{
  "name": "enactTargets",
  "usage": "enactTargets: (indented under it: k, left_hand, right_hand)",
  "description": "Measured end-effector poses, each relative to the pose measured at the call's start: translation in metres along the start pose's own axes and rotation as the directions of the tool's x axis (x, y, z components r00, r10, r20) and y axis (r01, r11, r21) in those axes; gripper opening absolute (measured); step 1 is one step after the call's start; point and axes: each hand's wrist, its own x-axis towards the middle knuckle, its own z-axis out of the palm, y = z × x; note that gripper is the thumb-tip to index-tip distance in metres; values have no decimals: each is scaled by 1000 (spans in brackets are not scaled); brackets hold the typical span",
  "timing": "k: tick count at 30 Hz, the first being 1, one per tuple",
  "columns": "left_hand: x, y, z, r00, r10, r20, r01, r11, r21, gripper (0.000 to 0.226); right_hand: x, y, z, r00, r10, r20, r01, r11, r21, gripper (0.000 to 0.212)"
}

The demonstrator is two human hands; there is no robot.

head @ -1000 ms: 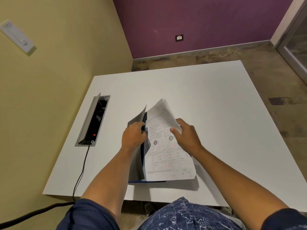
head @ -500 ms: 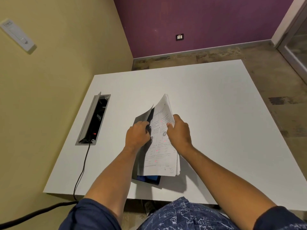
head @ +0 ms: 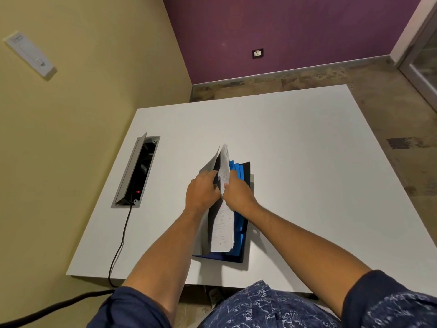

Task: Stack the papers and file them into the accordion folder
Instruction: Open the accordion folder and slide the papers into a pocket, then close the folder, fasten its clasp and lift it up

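A dark accordion folder point(head: 241, 235) with blue dividers lies open on the white table point(head: 307, 162) near its front edge. A stack of printed white papers point(head: 223, 230) stands on edge inside it, between the grey front flap point(head: 208, 165) and the blue dividers. My left hand point(head: 202, 192) grips the grey flap and holds it away to the left. My right hand point(head: 237, 192) pinches the stack of papers near its middle. The two hands nearly touch.
An open cable box point(head: 137, 172) is set into the table at the left, with a red light inside and a black cable point(head: 120, 245) running off the front edge. A yellow wall stands close on the left.
The papers have swung from lying tilted to the right to standing nearly upright in the folder. My right hand moved left towards my left hand, and the blue dividers now show.
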Motion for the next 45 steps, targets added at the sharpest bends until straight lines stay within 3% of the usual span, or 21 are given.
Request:
enactTargets:
  k: [3, 6, 9, 11, 14, 17, 20, 22, 25, 33, 38, 42, 45]
  left_hand:
    - [1, 8, 1, 1000, 4, -19, -4, 1000, -28, 29]
    - [1, 10, 4, 1000, 11, -19, -11, 999, -36, 22]
    - [1, 9, 11, 1000, -2, -16, 2, 999, -41, 26]
    - [1, 9, 17, 1000, -8, -4, 8, 1000, -28, 38]
    - [0, 12, 28, 1000, -15, 3, 16, 999, -45, 46]
    - [0, 20, 40, 1000, -19, 25, 20, 999, -32, 50]
    - [0, 29, 50, 997, -28, 73, 30, 999, -25, 53]
    - [0, 34, 57, 995, -15, 101, 16, 1000, -5, 50]
    - [-3, 37, 66, 992, -3, 128, -1, 999, 35, 44]
    - [-16, 24, 87, 948, -34, 317, 20, 999, 46, 51]
    - [-31, -15, 89, 864, -140, 484, 23, 971, 239, 70]
    - [-40, -32, 96, 740, -198, 642, 68, 973, 221, 91]
    - [-42, -34, 103, 708, -189, 681, 69, 977, 200, 93]
  right_hand:
    - [4, 5, 7, 994, 31, 108, -35, 999, 34, 48]
    - [3, 16, 11, 975, 1, 220, 15, 997, -74, 69]
    - [-2, 33, 6, 990, -136, -30, 117, 927, -355, 56]
    - [-8, 49, -4, 960, -169, -225, 68, 914, -400, 62]
    - [-19, 75, -18, 927, 93, -363, -188, 953, -237, 78]
    - [-33, 97, -21, 903, 362, -233, -378, 925, -28, 86]
    - [-40, 112, -18, 877, 471, -99, -443, 870, 217, 64]
    - [-38, 119, -16, 864, 501, -58, -453, 821, 347, 44]
    - [-34, 124, -20, 861, 502, -79, -443, 818, 367, 25]
    - [-31, 128, -19, 843, 503, -190, -388, 814, 433, 20]
    - [-35, 129, -10, 841, 404, -360, -336, 911, 238, 16]
    - [-37, 125, 2, 917, 281, -283, -270, 960, 78, 18]
    - [-32, 125, 12, 968, 208, -143, -229, 961, -156, 27]
